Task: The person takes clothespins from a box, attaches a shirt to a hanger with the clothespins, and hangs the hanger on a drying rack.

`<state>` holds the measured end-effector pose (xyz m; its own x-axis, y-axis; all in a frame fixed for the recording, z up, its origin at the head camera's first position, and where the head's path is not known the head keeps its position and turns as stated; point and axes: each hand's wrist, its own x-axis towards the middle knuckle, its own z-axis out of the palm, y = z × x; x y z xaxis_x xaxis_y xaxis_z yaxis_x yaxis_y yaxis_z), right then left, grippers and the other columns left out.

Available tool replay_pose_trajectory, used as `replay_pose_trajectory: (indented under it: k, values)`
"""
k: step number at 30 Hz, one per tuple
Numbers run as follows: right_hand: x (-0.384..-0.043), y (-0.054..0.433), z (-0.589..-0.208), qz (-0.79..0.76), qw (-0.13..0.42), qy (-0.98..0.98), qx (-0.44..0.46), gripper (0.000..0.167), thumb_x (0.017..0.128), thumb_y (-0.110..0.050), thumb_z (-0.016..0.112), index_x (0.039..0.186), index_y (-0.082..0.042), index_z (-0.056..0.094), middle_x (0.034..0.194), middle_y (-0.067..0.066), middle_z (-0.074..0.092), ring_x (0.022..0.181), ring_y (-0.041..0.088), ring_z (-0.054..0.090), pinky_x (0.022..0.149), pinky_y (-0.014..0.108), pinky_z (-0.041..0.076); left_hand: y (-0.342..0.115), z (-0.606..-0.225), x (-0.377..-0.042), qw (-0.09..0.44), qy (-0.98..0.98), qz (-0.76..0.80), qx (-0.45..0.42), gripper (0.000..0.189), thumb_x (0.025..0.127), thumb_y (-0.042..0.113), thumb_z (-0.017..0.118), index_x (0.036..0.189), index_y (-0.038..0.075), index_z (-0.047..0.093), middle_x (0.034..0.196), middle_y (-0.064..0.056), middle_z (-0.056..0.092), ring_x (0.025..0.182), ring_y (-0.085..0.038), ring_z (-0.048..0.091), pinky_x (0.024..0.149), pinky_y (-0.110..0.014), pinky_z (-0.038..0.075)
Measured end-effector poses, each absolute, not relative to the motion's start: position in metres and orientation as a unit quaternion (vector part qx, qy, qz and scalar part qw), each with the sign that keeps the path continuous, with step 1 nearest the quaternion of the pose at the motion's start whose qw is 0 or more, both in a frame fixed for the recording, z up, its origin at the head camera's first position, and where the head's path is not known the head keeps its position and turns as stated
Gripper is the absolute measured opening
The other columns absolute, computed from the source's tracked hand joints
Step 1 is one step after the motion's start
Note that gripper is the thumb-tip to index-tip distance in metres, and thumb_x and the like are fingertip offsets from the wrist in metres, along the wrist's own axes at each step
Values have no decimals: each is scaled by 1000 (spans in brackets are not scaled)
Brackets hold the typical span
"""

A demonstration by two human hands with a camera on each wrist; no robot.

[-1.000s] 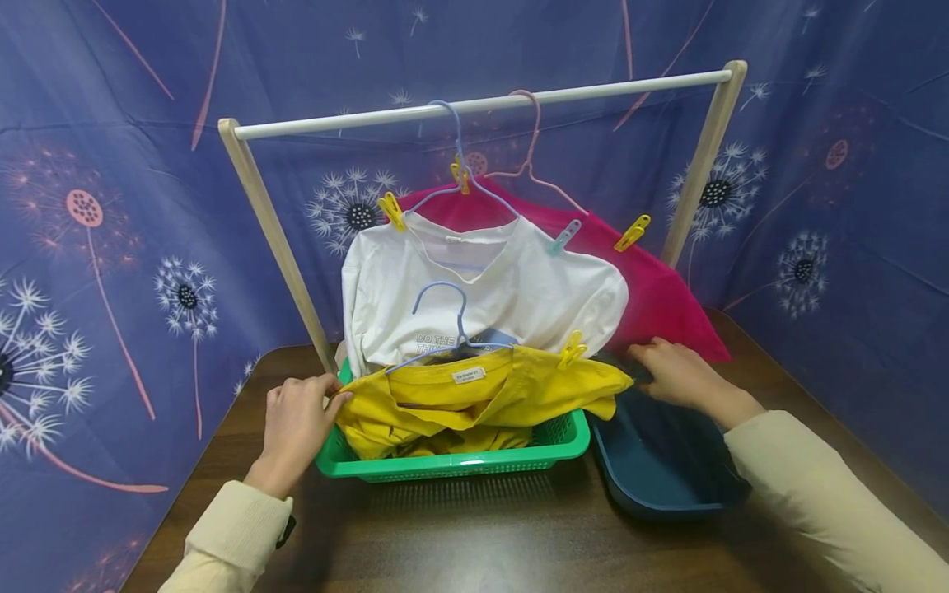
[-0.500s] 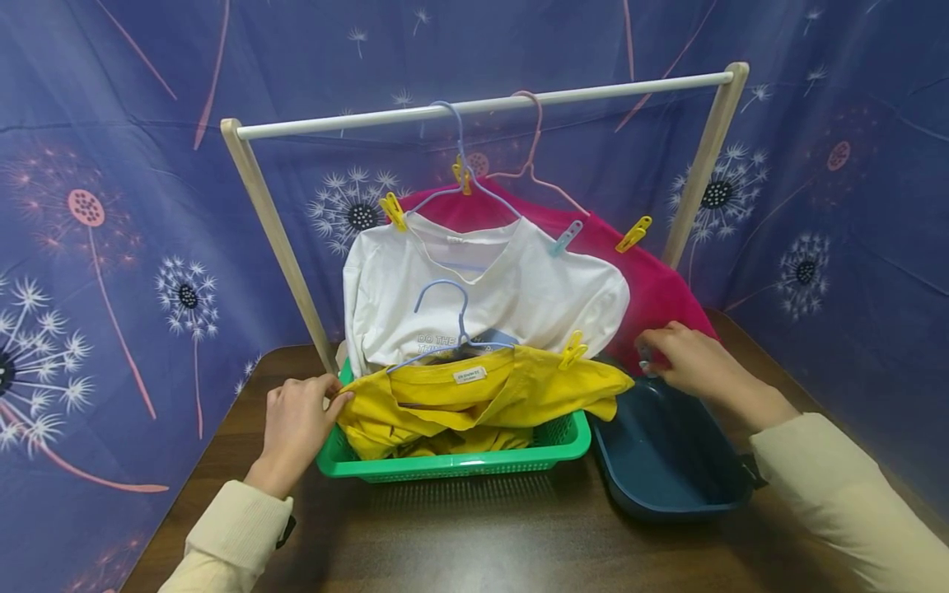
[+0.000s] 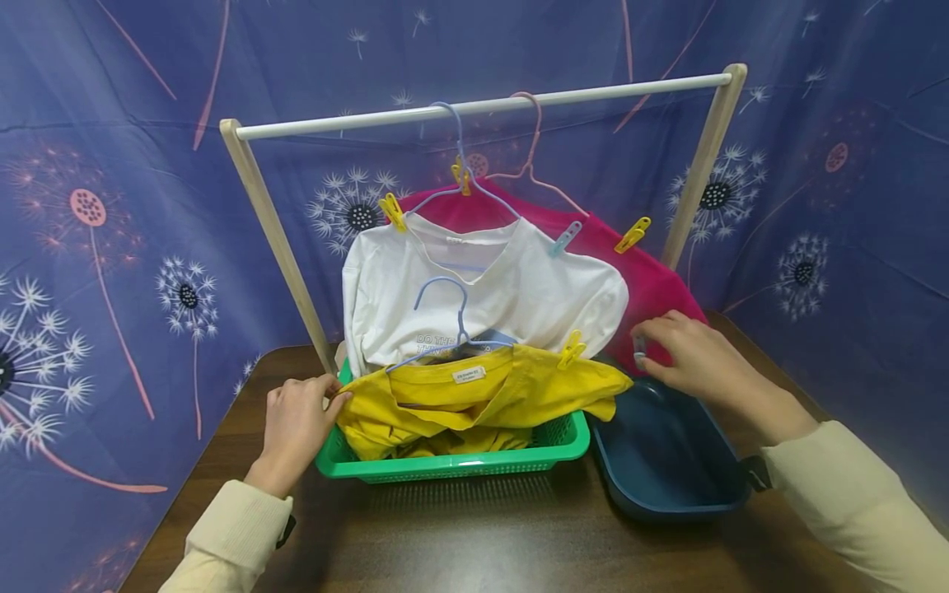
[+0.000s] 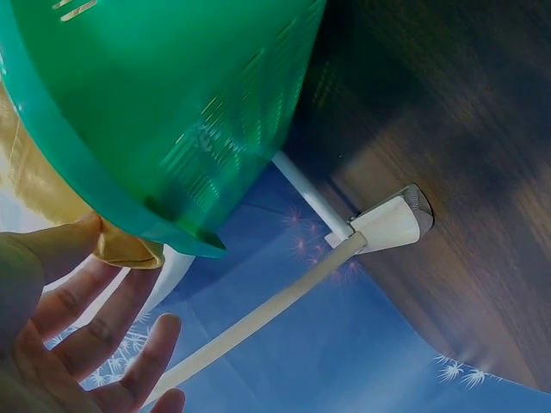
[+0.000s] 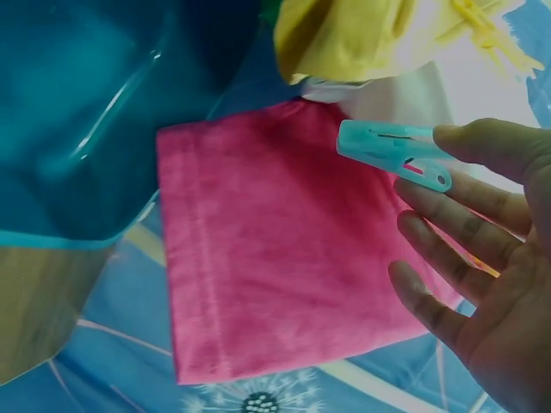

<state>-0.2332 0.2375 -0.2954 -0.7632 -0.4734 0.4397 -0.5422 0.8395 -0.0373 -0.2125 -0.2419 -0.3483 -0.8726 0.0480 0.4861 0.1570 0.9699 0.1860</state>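
My left hand pinches the left sleeve end of a yellow shirt at the basket's left rim. This shirt lies over the green basket with a blue hanger in its neck and a yellow clothespin on its right shoulder. Between thumb and forefinger, my right hand holds a light blue clothespin, its other fingers spread. That hand is above the far end of a dark blue bin, right of the yellow shirt and in front of a pink shirt.
Behind the basket stands a rack with a white rod and wooden posts. From it hang a white shirt on a blue hanger and the pink shirt on a pink hanger, with clothespins on their shoulders. A patterned curtain surrounds the wooden table.
My right hand has lifted slightly from the bin's far end, and the light blue clothespin now shows in its fingers. The left hand has stayed on the yellow sleeve.
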Motion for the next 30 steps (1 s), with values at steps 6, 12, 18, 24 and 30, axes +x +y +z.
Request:
replay_pose_trajectory:
  k: [6,12,18,24,30]
  values:
    - [-226,229,-288,90,238,-922,291,38,67,-12,78,103,-6,65,93,6,67,85,21,54,70,42,52,-242,-348,-213,233,-965,-113,-49,11,81,19,69,85,9,67,81,-7,69,81,-35,57,78,-54,36]
    - [-223,222,-283,102,268,-905,314,41,64,-10,80,102,-5,65,93,6,68,87,21,55,72,42,51,-242,-347,-213,227,-965,-120,-47,7,81,16,68,84,10,66,82,-8,69,83,-35,57,79,-55,36]
    - [-219,212,-277,114,297,-888,332,44,65,-11,79,106,-3,65,93,7,68,84,20,55,71,41,50,-242,-347,-213,224,-966,-122,-47,7,82,16,68,83,10,66,81,-7,69,83,-35,57,79,-54,36]
    - [-220,202,-274,129,322,-870,351,45,63,-9,80,104,-4,64,86,6,64,81,18,54,66,38,50,-242,-347,-214,223,-966,-121,-48,7,81,16,68,84,10,67,81,-7,69,82,-35,57,79,-54,36]
    - [-223,191,-273,142,336,-852,376,45,61,-7,81,102,-4,62,86,5,63,80,17,53,66,37,51,-242,-347,-214,220,-967,-120,-46,8,82,17,68,85,10,67,81,-6,70,83,-35,56,79,-54,35]
